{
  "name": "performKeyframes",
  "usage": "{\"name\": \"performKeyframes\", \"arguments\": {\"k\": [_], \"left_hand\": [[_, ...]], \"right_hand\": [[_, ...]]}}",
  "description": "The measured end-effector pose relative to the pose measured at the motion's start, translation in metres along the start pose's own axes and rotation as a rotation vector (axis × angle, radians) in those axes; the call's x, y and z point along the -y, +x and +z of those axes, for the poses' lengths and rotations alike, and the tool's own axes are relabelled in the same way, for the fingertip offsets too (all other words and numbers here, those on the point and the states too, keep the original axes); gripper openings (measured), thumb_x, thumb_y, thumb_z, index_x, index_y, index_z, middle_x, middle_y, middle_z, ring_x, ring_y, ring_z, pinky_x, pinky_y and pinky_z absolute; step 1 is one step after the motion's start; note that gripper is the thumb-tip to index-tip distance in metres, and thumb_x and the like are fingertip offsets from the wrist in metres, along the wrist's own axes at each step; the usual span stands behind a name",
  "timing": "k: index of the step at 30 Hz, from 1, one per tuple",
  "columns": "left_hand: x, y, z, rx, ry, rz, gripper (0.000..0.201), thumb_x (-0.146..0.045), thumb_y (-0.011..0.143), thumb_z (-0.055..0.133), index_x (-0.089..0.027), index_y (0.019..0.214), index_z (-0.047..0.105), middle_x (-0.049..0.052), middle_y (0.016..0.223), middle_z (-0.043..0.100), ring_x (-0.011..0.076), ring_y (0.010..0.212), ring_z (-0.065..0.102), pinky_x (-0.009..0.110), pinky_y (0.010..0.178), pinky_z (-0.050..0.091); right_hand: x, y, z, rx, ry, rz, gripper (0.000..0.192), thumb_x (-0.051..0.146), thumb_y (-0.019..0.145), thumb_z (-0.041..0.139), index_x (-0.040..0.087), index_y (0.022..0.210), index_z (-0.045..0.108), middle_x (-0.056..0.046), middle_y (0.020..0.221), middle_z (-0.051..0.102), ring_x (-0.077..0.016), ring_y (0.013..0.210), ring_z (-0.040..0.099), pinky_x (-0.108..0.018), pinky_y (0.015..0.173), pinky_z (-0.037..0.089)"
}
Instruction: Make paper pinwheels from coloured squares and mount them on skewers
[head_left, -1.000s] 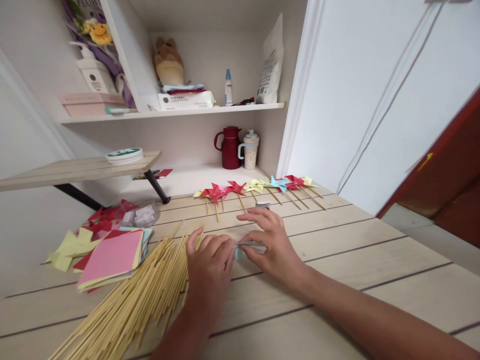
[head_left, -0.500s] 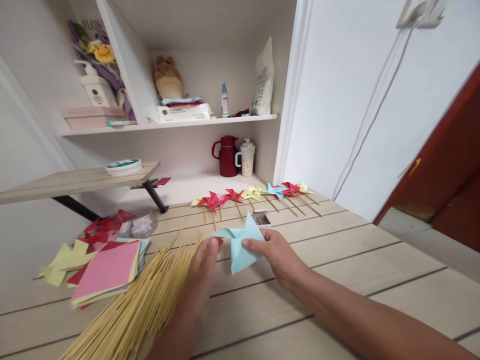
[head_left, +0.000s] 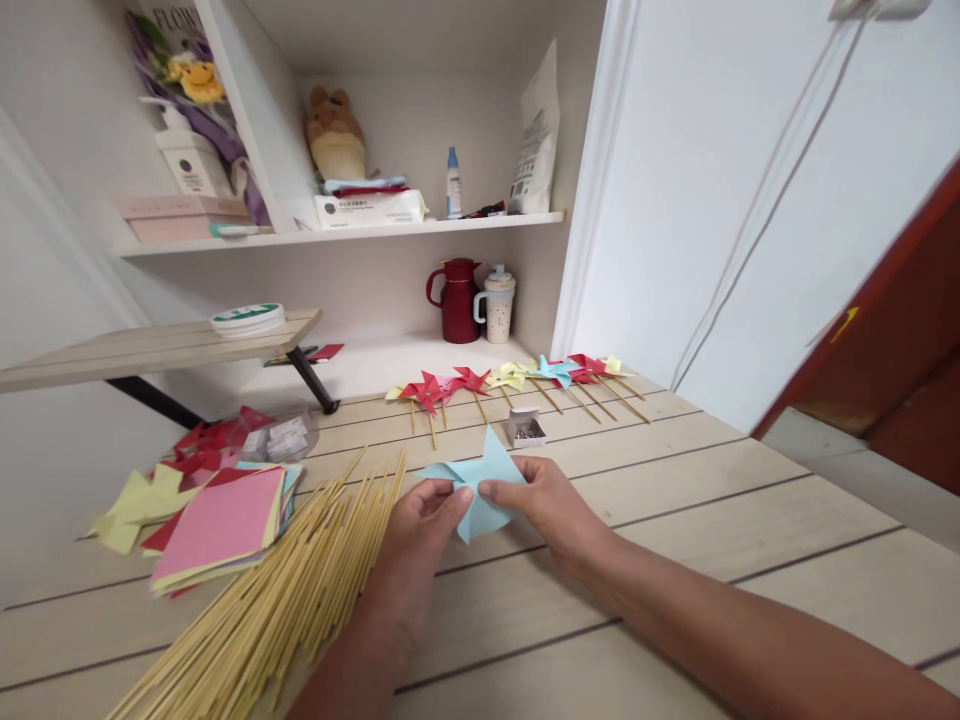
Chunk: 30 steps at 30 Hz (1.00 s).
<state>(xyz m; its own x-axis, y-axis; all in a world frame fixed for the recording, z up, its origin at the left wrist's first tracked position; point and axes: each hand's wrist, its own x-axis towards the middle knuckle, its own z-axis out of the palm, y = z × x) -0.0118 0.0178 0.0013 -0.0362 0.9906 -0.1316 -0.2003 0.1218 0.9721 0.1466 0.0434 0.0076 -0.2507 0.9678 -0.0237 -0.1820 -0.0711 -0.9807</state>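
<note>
A light blue folded paper pinwheel point(head_left: 480, 487) is held just above the wooden table point(head_left: 712, 500) by both hands. My left hand point(head_left: 420, 535) pinches its left side with thumb and fingers. My right hand point(head_left: 547, 510) grips its right side, thumb on top. A large pile of thin bamboo sticks point(head_left: 277, 590) lies directly left of my left hand. A small open box of pins point(head_left: 527, 429) sits just beyond the pinwheel.
A row of finished pinwheels on sticks point(head_left: 510, 383) lies at the table's far edge. A stack of coloured paper squares point(head_left: 217, 520) and red and yellow cut pieces point(head_left: 199, 445) sit at left. A red jug point(head_left: 459, 298) and a mug point(head_left: 499, 303) stand on the shelf.
The blue paper was pressed flat on the table under both hands; both hands have since lifted it and now hold it up as a pinwheel shape.
</note>
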Motion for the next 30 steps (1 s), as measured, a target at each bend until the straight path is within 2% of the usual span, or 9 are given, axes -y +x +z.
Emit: {"name": "performKeyframes", "arguments": {"k": [4,9,14,19,22,25,30], "left_hand": [[-0.003,-0.004,0.000,-0.007,0.047,0.023,0.031,-0.037,0.067,0.080,-0.014,0.087,0.074,0.008,0.081,0.074,0.0210,0.077,0.066,0.030,0.074,0.047],[-0.002,-0.008,0.001,-0.083,0.071,-0.010,0.031,-0.042,0.067,0.080,-0.014,0.079,0.073,0.004,0.072,0.071,0.0156,0.066,0.059,0.026,0.065,0.044],[-0.002,-0.010,0.004,-0.078,0.038,-0.015,0.027,-0.040,0.066,0.080,-0.015,0.070,0.070,0.001,0.064,0.065,0.0123,0.058,0.053,0.024,0.058,0.040],[0.002,-0.005,-0.002,-0.141,-0.020,-0.060,0.024,-0.036,0.064,0.080,-0.014,0.068,0.070,0.003,0.066,0.066,0.0136,0.060,0.056,0.026,0.059,0.043],[0.003,0.000,-0.010,-0.196,-0.083,-0.080,0.023,-0.034,0.062,0.080,-0.014,0.067,0.070,0.003,0.067,0.067,0.0140,0.060,0.057,0.026,0.059,0.044],[0.002,0.004,-0.017,-0.266,-0.133,-0.076,0.023,-0.033,0.059,0.081,-0.014,0.065,0.069,0.002,0.064,0.067,0.0132,0.058,0.057,0.026,0.057,0.044],[0.000,0.006,-0.021,-0.296,-0.268,-0.069,0.028,-0.032,0.053,0.083,-0.012,0.069,0.070,0.003,0.065,0.069,0.0131,0.057,0.058,0.026,0.056,0.045]], "right_hand": [[-0.001,-0.002,0.001,0.012,0.016,0.010,0.025,0.033,0.063,0.079,0.011,0.070,0.069,-0.001,0.061,0.061,-0.0120,0.058,0.049,-0.027,0.059,0.038],[-0.001,-0.003,0.003,0.022,0.032,0.021,0.029,0.036,0.061,0.081,0.011,0.071,0.070,-0.003,0.063,0.064,-0.0139,0.059,0.052,-0.029,0.061,0.040],[-0.004,-0.003,0.004,0.034,0.037,0.023,0.032,0.039,0.062,0.082,0.012,0.074,0.070,-0.002,0.065,0.065,-0.0147,0.060,0.054,-0.030,0.063,0.041],[-0.007,-0.001,0.002,0.030,0.033,-0.026,0.033,0.043,0.070,0.078,0.015,0.084,0.068,-0.004,0.076,0.067,-0.0166,0.069,0.057,-0.029,0.067,0.044],[-0.008,0.001,-0.003,-0.017,-0.011,-0.088,0.033,0.043,0.079,0.071,0.018,0.100,0.065,-0.005,0.090,0.067,-0.0191,0.083,0.060,-0.031,0.076,0.047],[-0.009,0.001,-0.008,-0.064,-0.220,-0.258,0.037,0.039,0.086,0.065,0.024,0.118,0.058,-0.006,0.104,0.061,-0.0213,0.096,0.058,-0.036,0.085,0.048],[-0.016,-0.009,-0.006,-0.046,-0.795,-0.772,0.037,0.019,0.087,0.061,0.030,0.122,0.059,-0.004,0.095,0.051,-0.0208,0.089,0.053,-0.039,0.082,0.048]]}}
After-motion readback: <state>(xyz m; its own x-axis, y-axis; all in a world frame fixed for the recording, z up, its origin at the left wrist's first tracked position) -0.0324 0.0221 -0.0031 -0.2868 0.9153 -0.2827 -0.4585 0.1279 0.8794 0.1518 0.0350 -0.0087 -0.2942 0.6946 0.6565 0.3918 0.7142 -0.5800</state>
